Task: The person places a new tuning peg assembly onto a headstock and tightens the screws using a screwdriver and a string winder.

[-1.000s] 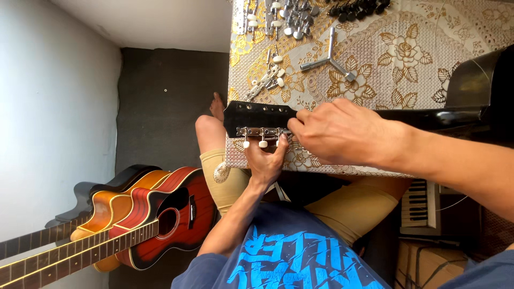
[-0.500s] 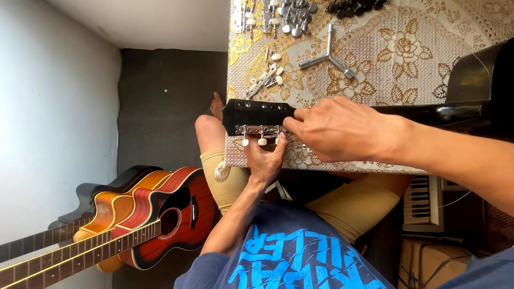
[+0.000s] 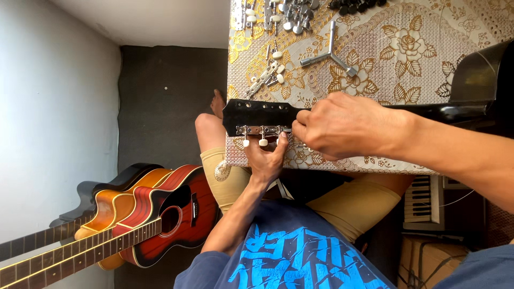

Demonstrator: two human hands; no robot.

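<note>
my right hand [image 3: 348,126] has a clenched grip on the black guitar headstock [image 3: 257,113] lying at the edge of the counter [image 3: 428,69]. my left hand [image 3: 267,158] reaches up from below, fingertips pinching the strip of tuning pegs [image 3: 259,132] against its lower side.

Guitar headstock at the table's edge, with parts above it and guitars at lower left

The headstock [image 3: 257,114] lies at frame centre on the table [image 3: 428,69], its neck running right. The right hand [image 3: 348,126] covers the neck just right of it; the left hand [image 3: 267,158] comes up from below to the tuner strip [image 3: 262,130] on its lower edge. Above lie loose tuning pegs [image 3: 270,75], a three-armed wrench [image 3: 329,56] to their right, and more hardware [image 3: 278,10] along the top edge. Guitars [image 3: 134,214] lean at lower left against the wall; a keyboard [image 3: 417,198] sits lower right, under the table.
</note>
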